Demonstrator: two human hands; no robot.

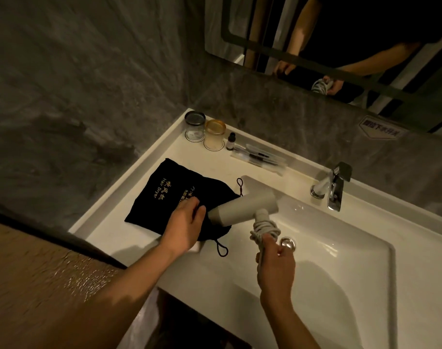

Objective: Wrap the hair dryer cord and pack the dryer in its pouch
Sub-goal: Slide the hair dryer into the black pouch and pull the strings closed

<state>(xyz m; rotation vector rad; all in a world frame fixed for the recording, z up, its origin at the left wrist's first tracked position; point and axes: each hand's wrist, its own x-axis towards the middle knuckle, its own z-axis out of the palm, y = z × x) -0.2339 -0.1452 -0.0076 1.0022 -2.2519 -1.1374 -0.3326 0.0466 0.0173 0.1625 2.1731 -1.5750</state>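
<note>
A grey hair dryer (pixel 245 206) hangs over the left edge of the basin, its barrel pointing left towards the pouch mouth. Its cord (pixel 264 231) is wound in loops around the handle. My right hand (pixel 276 268) grips the handle's lower end over the basin. A black drawstring pouch (pixel 169 195) with gold lettering lies flat on the counter left of the basin. My left hand (pixel 186 226) holds the pouch's open edge, right beside the dryer's nose.
A white basin (pixel 340 248) with a chrome drain (pixel 287 243) and a chrome tap (pixel 334 188) lies to the right. Two lidded glass jars (pixel 204 131), a small bottle (pixel 231 141) and wrapped toiletries (pixel 259 157) stand at the counter's back. A mirror (pixel 340 34) is above.
</note>
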